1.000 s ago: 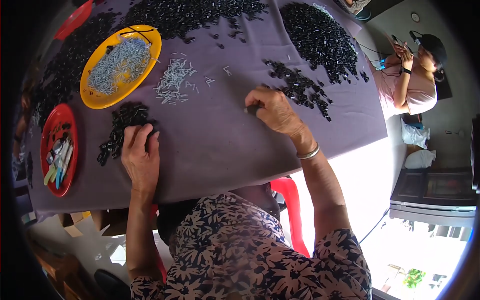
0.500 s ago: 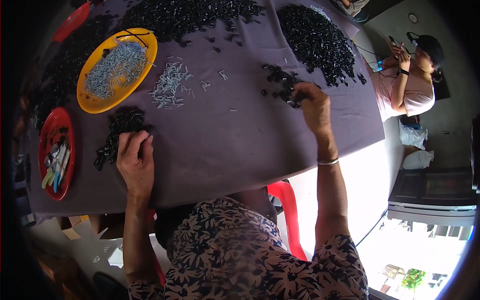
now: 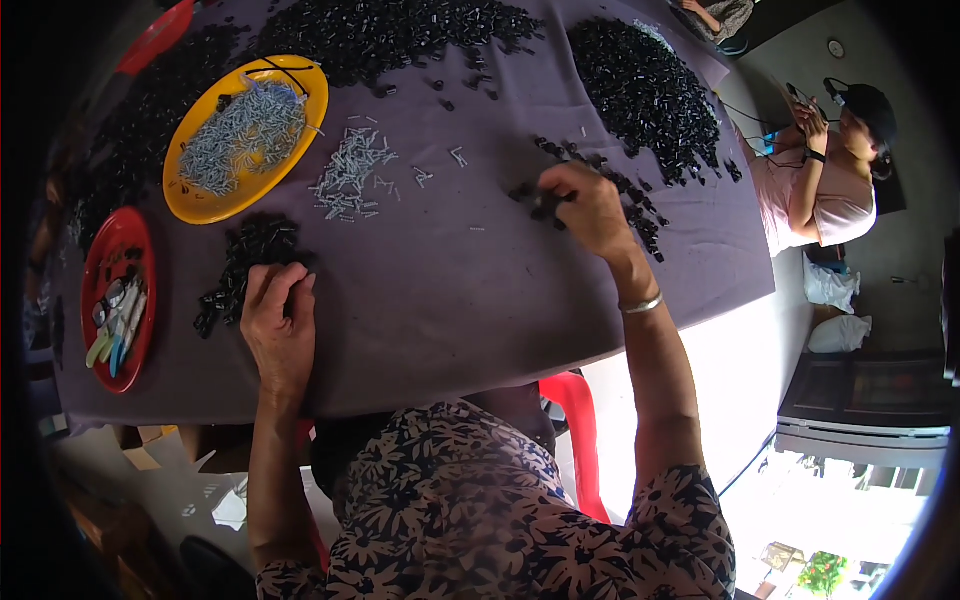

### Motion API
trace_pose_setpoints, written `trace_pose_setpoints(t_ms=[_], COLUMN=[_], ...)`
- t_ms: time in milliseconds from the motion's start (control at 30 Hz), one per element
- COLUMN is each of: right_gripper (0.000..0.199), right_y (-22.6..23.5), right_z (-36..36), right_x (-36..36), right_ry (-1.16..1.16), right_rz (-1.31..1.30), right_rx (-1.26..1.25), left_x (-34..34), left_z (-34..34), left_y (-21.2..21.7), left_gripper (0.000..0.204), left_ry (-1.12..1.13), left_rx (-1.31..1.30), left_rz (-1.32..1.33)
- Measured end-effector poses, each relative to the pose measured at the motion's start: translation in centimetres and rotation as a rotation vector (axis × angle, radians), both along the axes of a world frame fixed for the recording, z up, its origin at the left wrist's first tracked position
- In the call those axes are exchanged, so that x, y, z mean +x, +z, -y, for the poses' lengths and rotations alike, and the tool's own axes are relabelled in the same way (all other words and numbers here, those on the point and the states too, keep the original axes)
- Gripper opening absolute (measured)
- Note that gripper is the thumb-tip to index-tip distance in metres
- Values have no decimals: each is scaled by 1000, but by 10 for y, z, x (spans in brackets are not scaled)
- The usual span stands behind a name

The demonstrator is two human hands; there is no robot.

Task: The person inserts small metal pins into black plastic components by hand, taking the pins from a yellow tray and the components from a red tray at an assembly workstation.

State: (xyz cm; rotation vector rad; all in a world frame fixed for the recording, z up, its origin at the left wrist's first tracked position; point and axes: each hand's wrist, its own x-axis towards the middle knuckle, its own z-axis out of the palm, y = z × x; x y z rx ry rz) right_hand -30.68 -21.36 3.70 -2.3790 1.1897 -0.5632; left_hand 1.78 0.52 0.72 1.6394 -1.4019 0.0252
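Note:
My left hand [image 3: 277,325] rests on the purple-grey cloth at the near edge of a small heap of black plastic pieces [image 3: 262,245]. Its fingers are curled toward the thumb, and whatever lies in them is hidden. Farther right, my right hand [image 3: 592,212] is bent down with its fingers drawn together over small black pieces [image 3: 545,203], which show dark and blurred under the fingertips. A trail of loose black pieces [image 3: 640,210] runs beside that hand, toward the large black heap [image 3: 650,95]. Silvery screw-like pins [image 3: 352,175] lie piled between the hands, farther back.
A yellow plate [image 3: 180,203] holds more silvery pins. Left of my left hand, a red tray [image 3: 143,235] carries spoons and coloured-handled utensils. More black pieces [image 3: 400,35] cover the far side of the cloth. Another person [image 3: 835,185] in a pink top is at the right.
My right hand has moved left across the cloth, and black pieces now trail to its right. My left hand keeps nearly the same place and shape. The whole view has shifted slightly.

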Motion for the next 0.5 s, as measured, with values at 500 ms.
trace_pose_setpoints(t_ms=[500], right_gripper=[44], right_y=[6], right_z=[2], right_x=[-36], right_ry=[-108], right_rz=[362], right_rx=[168], left_x=[-3], left_z=[1], left_y=[3], left_gripper=[17], left_ry=[19], left_rx=[28], left_rz=[-36])
